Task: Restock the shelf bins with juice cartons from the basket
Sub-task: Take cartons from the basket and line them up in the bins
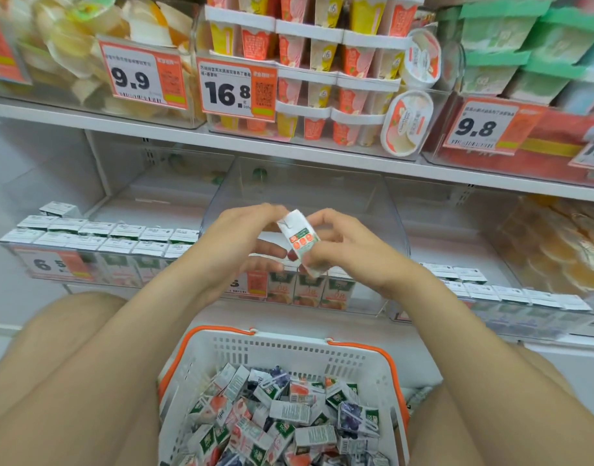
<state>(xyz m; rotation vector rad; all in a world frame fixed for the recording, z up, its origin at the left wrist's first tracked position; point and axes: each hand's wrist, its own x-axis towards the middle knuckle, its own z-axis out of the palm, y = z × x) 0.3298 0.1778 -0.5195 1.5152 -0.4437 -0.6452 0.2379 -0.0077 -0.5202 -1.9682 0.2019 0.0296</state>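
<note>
I am holding one juice carton [299, 242] with both hands, up above the basket [288, 351]. My right hand [349, 250] is curling round the carton's right side and lower end. My left hand [235, 243] is pinching its top corner, with the thumb lying underneath. The carton is tilting, its top leaning left. The basket is holding a jumbled heap of loose cartons [282, 418]. Just beyond the basket, the clear middle bin [305, 196] is showing a front row of upright cartons.
</note>
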